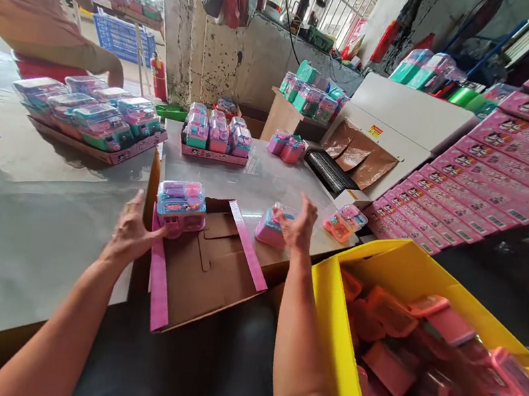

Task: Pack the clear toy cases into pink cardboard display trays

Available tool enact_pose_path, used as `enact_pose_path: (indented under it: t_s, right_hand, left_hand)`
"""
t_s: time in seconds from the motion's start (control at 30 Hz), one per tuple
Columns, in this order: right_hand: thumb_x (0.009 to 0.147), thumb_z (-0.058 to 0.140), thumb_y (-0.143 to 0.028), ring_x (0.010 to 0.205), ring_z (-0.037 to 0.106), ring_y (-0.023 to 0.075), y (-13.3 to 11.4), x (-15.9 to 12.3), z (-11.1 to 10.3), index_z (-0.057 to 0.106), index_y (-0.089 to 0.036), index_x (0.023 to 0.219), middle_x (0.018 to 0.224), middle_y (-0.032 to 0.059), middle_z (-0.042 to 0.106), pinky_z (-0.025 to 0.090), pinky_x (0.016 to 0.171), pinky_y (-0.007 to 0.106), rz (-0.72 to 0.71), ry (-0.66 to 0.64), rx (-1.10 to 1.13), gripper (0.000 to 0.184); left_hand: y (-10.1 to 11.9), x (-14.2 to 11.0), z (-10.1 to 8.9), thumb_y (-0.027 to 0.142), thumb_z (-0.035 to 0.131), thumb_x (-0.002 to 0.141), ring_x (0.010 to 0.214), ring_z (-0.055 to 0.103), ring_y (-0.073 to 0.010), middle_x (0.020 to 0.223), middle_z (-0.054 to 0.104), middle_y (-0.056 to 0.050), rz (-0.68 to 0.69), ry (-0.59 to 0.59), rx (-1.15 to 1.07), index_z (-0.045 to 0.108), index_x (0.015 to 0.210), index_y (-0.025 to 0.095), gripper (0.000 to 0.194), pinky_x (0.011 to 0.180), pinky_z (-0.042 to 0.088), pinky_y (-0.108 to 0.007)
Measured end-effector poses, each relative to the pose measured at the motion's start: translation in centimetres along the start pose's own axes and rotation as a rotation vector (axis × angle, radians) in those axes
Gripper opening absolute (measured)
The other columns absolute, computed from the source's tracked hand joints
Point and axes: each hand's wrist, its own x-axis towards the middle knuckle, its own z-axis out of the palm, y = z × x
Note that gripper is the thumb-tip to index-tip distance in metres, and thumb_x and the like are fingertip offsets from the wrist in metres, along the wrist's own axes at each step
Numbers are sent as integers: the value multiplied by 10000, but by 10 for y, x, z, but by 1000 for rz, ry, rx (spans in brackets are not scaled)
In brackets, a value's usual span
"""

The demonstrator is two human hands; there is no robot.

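While the left hand (131,230) is spread beside a box (180,206) in the far left corner of a cardboard tray (208,290), its long axis seemingly crosswise, the right hand (299,227), also spread, is nearer a second box (268,229), leftward on the surface (262,177), whose long axis is unclear.

No readable text or numbers.
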Motion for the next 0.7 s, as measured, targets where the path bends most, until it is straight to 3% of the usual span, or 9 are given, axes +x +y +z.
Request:
enact_pose_path:
  t_s: [0.07,0.13,0.23,0.33,0.43,0.57,0.63,0.7]
  right_hand:
    - [784,712,-595,1375,410,366,29,-5,-8,410,-71,1455,1451,260,455,336,1138,551,153,-22,16,903]
    - [769,709,-627,1369,424,353,47,-16,-5,379,-79,1476,1460,260,446,371,1120,519,177,-123,66,953]
    - [702,749,-672,1287,475,365,54,-31,11,442,-83,1422,1366,252,524,405,1084,514,149,-91,-7,980]
    - [641,737,-761,1221,482,440,52,-40,28,538,-50,1253,1212,280,578,391,1049,606,244,51,-168,959]
    - [648,696,-786,1237,472,440,59,-45,42,475,-71,1235,1263,306,520,395,1045,607,261,95,-37,951]
    - [728,653,-715,1026,631,262,74,-49,54,278,-170,1388,1285,207,535,543,885,429,167,-28,246,935]
    - [681,684,-742,1001,626,274,77,-50,56,294,-158,1415,1252,196,545,544,875,468,138,-2,171,1016]
    - [639,693,-795,1079,568,361,71,-54,58,366,-84,1409,1221,246,536,484,939,581,138,82,19,1097]
  left_hand:
    - [21,-17,-5,469,627,812,1267,514,-366,1382,535,-133,36,186,56,441,1423,170,705,1078,439,-570]
    - [52,-37,0,374,520,900,1181,562,-312,1228,604,-104,120,247,53,548,1292,195,432,1048,473,-519]
    - [101,-59,29,302,494,925,1200,555,-260,1208,621,-88,345,-90,28,608,1206,220,315,1078,462,-412]
    - [126,-60,77,290,524,913,1366,449,-287,1471,486,-144,322,-399,111,497,1404,144,513,1163,380,-400]
    - [121,-51,119,378,525,932,1512,223,-373,1610,275,-239,193,-530,195,320,1519,12,722,1230,254,-466]
    - [94,-51,145,465,480,951,1528,166,-391,1652,190,-199,185,-585,236,271,1559,31,776,1238,213,-500]
    - [82,-56,149,513,450,957,1530,177,-374,1663,168,-159,219,-582,236,276,1569,63,779,1239,220,-493]
    - [75,-60,149,557,423,959,1533,171,-364,1666,163,-134,244,-578,241,285,1573,91,783,1234,229,-500]
